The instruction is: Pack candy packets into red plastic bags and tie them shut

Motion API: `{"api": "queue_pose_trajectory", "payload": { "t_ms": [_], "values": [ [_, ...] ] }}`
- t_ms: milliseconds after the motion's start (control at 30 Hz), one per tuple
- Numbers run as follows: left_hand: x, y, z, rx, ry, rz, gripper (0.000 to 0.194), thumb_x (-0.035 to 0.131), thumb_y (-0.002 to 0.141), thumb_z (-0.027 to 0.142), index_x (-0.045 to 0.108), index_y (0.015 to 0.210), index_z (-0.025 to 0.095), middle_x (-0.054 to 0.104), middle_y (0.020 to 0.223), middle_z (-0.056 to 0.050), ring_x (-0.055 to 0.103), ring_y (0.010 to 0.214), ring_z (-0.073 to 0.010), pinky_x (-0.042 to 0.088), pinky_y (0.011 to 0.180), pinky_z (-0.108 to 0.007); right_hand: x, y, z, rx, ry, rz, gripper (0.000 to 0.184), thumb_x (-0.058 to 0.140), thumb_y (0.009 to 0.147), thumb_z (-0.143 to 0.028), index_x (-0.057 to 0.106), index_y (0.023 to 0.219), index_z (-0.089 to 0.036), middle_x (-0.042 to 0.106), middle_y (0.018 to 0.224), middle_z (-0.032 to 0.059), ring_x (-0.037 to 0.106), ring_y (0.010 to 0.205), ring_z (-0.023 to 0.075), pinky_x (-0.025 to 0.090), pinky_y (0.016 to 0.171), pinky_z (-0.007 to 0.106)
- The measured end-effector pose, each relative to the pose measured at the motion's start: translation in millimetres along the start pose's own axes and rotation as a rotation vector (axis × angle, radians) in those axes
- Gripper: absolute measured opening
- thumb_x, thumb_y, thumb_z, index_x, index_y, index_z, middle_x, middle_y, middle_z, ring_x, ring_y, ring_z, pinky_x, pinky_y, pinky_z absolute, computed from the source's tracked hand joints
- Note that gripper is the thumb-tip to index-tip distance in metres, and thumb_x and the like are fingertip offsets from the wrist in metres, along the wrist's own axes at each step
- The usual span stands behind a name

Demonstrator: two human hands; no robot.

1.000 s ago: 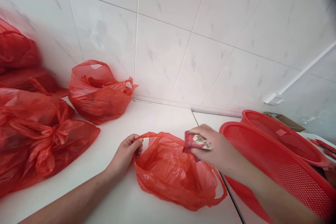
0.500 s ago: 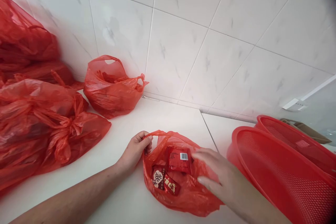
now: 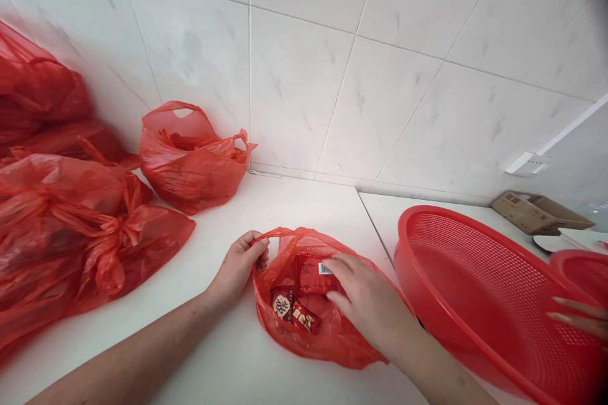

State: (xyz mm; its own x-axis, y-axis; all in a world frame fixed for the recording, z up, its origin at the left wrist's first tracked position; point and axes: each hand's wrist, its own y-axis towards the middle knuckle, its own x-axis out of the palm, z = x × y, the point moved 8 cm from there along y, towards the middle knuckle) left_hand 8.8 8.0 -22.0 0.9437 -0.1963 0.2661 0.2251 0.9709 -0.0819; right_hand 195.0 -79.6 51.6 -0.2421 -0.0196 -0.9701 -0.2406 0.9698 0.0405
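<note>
The open bag sits on the table, its mouth spread upward. The left hand pinches its handle, fingers and thumb together on the thin film. Inside, a red packet lies near the back, with a dark packet and a gold-marked packet in front. The right hand reaches in from the right, thumb and fingers apart at the red packet's edge; whether that grip bears on it, I cannot tell.

The film looks soft, so the mouth could sag shut if the left pinch slackens, or the handle could stretch or tear if pulled hard. The right wrist crosses the near-right rim, and snagging it could drag the bag askew and jumble the packets. Just right of the bag, the basket leaves little elbow room, and another person's hand is over there too, so a bump seems possible
</note>
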Motion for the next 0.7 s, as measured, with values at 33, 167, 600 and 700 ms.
{"api": "queue_pose_trajectory", "payload": {
  "t_ms": [33,167,600,700],
  "values": [
    [-0.2,0.0,0.6,0.006,0.002,0.0,0.028,0.059,0.08,0.04,0.045,0.068,0.019,0.051,0.055,0.005,0.043,0.047,-0.0077,0.035,0.048,-0.02,5.1,7.2,-1.0,-0.02,-0.004,-0.008,0.051,0.056,0.08,-0.021,0.048,0.13,-0.027,0.049,0.134,0.0054,0.048,0.118,0.0251,0.04,0.098,0.041],
    [-0.9,0.6,1.3,0.014,-0.003,-0.006,0.027,0.06,0.079,0.039,0.045,0.069,0.019,0.05,0.055,0.005,0.043,0.047,-0.0077,0.035,0.048,-0.02,21.5,19.4,2.3,-0.032,-0.009,-0.07,0.06,0.06,0.075,-0.022,0.045,0.133,-0.029,0.051,0.133,0.0038,0.047,0.119,0.025,0.038,0.099,0.042],
    [-1.6,3.2,0.0,0.005,-0.055,-0.019,0.023,0.058,0.081,0.032,0.044,0.069,0.018,0.049,0.056,0.006,0.043,0.049,-0.0068,0.036,0.051,-0.019,21.5,-26.6,8.8,0.021,-0.084,-0.111,0.06,0.052,0.081,-0.054,0.049,0.132,-0.022,0.057,0.129,0.0076,0.057,0.113,0.0273,0.054,0.087,0.04],
    [-1.8,3.4,-0.1,0.0,-0.049,-0.021,0.023,0.058,0.082,0.032,0.044,0.069,0.018,0.049,0.056,0.006,0.043,0.049,-0.0064,0.035,0.05,-0.019,19.7,-36.5,12.9,-0.044,-0.154,0.032,0.048,0.05,0.085,-0.048,0.056,0.125,-0.022,0.064,0.12,0.0058,0.064,0.103,0.0237,0.057,0.079,0.034]
  ]
}}
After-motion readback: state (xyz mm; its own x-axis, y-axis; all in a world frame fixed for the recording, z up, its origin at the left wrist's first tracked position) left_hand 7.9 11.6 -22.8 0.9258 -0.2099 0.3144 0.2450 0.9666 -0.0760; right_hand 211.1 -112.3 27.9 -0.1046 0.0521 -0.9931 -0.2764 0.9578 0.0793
